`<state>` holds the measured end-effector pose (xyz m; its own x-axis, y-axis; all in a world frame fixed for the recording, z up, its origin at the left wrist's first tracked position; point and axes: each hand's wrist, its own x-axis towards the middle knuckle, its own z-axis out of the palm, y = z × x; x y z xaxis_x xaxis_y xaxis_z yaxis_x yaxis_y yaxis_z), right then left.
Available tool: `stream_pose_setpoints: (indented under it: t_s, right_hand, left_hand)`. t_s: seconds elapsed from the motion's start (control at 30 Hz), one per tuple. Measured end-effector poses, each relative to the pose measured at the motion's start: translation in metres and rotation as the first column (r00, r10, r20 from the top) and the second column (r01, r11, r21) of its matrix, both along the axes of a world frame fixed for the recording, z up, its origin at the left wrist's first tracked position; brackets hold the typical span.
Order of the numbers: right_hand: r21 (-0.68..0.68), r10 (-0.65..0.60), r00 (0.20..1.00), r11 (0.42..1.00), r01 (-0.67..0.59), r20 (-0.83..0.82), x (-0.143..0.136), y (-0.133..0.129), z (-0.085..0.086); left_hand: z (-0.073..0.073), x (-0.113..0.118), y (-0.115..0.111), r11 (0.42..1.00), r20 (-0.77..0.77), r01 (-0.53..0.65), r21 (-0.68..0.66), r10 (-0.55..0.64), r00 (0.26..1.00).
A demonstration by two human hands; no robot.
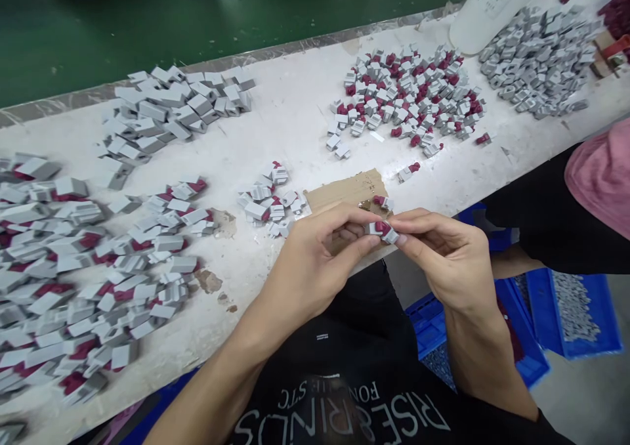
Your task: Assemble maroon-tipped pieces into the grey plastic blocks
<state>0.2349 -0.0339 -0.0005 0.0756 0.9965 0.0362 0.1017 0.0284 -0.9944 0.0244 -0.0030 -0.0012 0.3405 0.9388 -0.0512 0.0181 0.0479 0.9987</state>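
Note:
Between the fingertips of both hands is a small grey plastic block with a dark red insert [382, 230]. My left hand [329, 245] pinches its left end between thumb and index finger. Its right end is gripped by the thumb and fingertips of my right hand [438, 248]. Just beyond the fingers, another grey and red piece [382, 202] lies by a piece of brown cardboard [344, 192], which my hands partly cover. A small cluster of grey and red pieces [270, 202] sits left of the cardboard.
A large heap of grey and red blocks [98, 268] spreads over the table's left side. Plain grey blocks [172, 107] lie behind it. Further right are a grey and red heap [408, 94], small grey parts [541, 61] and a white bottle [497, 8]. Blue bins [600, 314] stand below, near another person [556, 215].

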Motion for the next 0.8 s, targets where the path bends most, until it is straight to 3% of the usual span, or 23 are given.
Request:
stream_pose_setpoints:
  t_s: [0.13, 0.3, 0.4, 0.67, 0.8]
  right_hand:
    - [-0.018, -0.004, 0.999, 1.000, 0.004, -0.041, 0.001, -0.001, -0.008]
    - [-0.059, 0.002, 0.981, 0.998, -0.014, -0.195, -0.009, -0.009, -0.022]
    - [-0.025, -0.025, 0.986, 0.999, 0.021, -0.163, -0.013, -0.015, -0.021]
    - [0.085, -0.040, 0.994, 0.995, 0.049, -0.102, -0.013, -0.016, -0.008]
    - [0.060, -0.052, 0.994, 0.996, 0.058, -0.093, -0.014, -0.016, -0.010]
  left_hand:
    - [0.007, -0.001, -0.001, 0.994, -0.090, 0.017, 0.109, -0.007, 0.996]
    - [0.031, 0.003, -0.009, 0.961, -0.179, 0.057, 0.269, -0.008, 0.984]
    - [0.041, 0.003, -0.010, 0.947, -0.230, 0.109, 0.301, -0.039, 0.972]
    - [0.034, -0.002, -0.007, 0.961, -0.152, 0.058, 0.271, -0.016, 0.988]
    - [0.027, 0.000, -0.008, 0.977, -0.138, 0.010, 0.212, 0.019, 0.990]
